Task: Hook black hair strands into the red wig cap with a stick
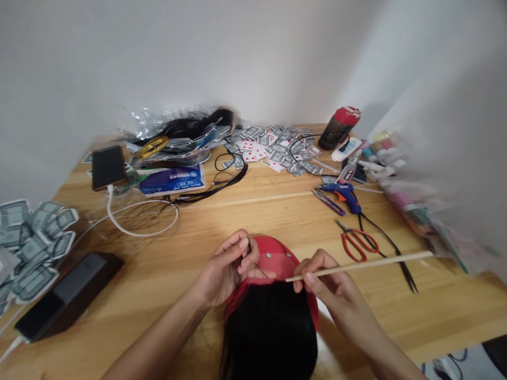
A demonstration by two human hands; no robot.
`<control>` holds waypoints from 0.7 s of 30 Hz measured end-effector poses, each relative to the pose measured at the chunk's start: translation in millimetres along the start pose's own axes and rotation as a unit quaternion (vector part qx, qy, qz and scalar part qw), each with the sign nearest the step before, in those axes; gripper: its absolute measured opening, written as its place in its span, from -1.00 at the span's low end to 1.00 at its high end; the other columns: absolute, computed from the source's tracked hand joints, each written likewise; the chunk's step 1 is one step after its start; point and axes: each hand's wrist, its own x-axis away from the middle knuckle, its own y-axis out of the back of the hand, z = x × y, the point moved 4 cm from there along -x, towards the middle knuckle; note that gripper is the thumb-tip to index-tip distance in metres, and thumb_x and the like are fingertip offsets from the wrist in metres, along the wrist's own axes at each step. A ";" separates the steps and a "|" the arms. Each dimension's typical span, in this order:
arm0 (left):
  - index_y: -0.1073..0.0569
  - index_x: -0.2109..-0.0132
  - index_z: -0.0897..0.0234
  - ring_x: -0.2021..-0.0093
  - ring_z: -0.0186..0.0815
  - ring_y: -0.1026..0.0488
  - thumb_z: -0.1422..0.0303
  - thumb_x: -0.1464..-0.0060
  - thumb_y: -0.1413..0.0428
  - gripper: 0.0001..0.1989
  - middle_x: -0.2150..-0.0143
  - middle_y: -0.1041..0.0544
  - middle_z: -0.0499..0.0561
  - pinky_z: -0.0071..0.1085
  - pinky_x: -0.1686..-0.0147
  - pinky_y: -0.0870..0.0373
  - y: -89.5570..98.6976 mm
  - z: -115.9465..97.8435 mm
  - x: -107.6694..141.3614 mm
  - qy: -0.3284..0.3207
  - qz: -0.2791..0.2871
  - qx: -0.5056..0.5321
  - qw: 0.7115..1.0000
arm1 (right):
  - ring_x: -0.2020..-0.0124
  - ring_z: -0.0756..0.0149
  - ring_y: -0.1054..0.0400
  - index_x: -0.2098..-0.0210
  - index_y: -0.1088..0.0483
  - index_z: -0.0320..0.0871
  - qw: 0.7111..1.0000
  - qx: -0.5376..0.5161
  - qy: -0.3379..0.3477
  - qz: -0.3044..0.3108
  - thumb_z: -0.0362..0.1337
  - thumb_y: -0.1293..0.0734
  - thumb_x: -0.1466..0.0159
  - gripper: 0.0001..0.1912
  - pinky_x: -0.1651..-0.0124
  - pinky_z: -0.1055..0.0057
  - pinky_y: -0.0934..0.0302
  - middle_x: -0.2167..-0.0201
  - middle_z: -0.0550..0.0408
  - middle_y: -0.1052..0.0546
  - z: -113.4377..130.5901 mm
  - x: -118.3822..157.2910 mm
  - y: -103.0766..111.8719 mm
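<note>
A red cap-like form (277, 258) sits at the worktop's (253, 211) near edge, black hair (269, 338) covering its near half, the studded far part bare. The left hand (229, 269) pinches a thin strand; the right hand (328, 279) grips a wooden stick (364, 264). Red scissors (356, 243) lie nearby.

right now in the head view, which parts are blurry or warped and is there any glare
Head view: the centre is sharp, with the left hand, right hand, wooden stick and red cap crisp; the right edge smears, blurring the paint bottles; the table edges bow from wide-angle distortion; light is soft and even, with faint glare only on the plastic wrap.
</note>
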 end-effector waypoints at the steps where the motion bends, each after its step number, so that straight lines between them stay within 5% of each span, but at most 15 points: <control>1: -0.28 0.40 0.28 0.61 -0.55 -0.06 0.26 -0.12 -0.27 -0.67 0.57 -0.24 -0.21 -0.35 0.28 -0.58 0.9 0.0 -0.4 -0.004 -0.003 -0.003 1.000 | 0.34 0.29 -0.36 0.36 -0.34 -0.05 1.000 -0.006 -0.002 0.004 -0.09 -0.33 -0.37 -0.77 0.26 0.38 -0.16 0.43 0.15 -0.51 -0.9 -1.0 0.6; 9: -0.33 0.42 0.30 0.60 -0.54 -0.20 0.22 -0.12 -0.27 -0.67 0.57 -0.23 -0.19 -0.56 0.42 -0.45 5.0 1.7 -1.1 -0.021 -0.024 -0.051 0.998 | 0.46 0.34 -0.28 0.37 -0.30 -0.06 0.997 -0.072 -0.037 0.006 -0.06 -0.35 -0.35 -0.73 0.36 0.40 -0.07 0.51 0.20 -0.53 -4.1 -7.8 1.1; 14: -0.34 0.41 0.31 0.56 -0.46 -0.39 0.18 -0.11 -0.27 -0.65 0.57 -0.25 -0.18 -0.52 0.43 -0.42 5.7 2.1 0.1 -0.015 -0.017 -0.088 0.996 | 0.50 0.37 -0.24 0.41 -0.26 -0.07 0.996 -0.080 -0.047 -0.013 -0.03 -0.36 -0.33 -0.68 0.39 0.41 -0.05 0.56 0.23 -0.51 -2.2 -8.4 -1.3; 21: -0.35 0.39 0.31 0.55 -0.48 -0.41 0.16 -0.17 -0.22 -0.66 0.54 -0.30 -0.17 -0.56 0.44 -0.28 9.5 3.3 1.1 -0.014 -0.003 -0.135 0.991 | 0.52 0.39 -0.23 0.46 -0.23 -0.07 0.996 -0.061 -0.031 -0.062 -0.06 -0.36 -0.34 -0.64 0.39 0.43 -0.07 0.61 0.26 -0.43 -3.9 -5.2 -4.8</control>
